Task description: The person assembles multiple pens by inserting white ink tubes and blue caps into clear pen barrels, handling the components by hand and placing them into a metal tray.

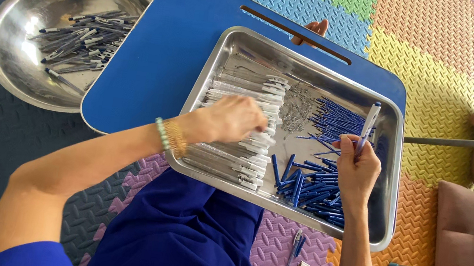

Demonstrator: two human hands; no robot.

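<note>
Where the dark and pink foam floor mats meet at far left, a round shiny steel bowl [15, 40] holds a loose heap of assembled grey-blue pens [86, 38]. Beside it lies a blue rounded lap desk [154, 60] carrying a rectangular stainless steel tray [386, 191]. Over the tray's left side, the left hand [232, 120], with a beaded bracelet at the wrist, curls fingers down onto a row of clear and white pen barrels [233, 157]; whether it pinches one I cannot tell. Small metal springs [297, 107] sit mid-tray, with thin blue ink refills [332, 118] and short blue pen tips [309, 189] to their right. The right hand [358, 168] pinches one upright white pen with a blue tip [368, 124] above the tray's right part.
</note>
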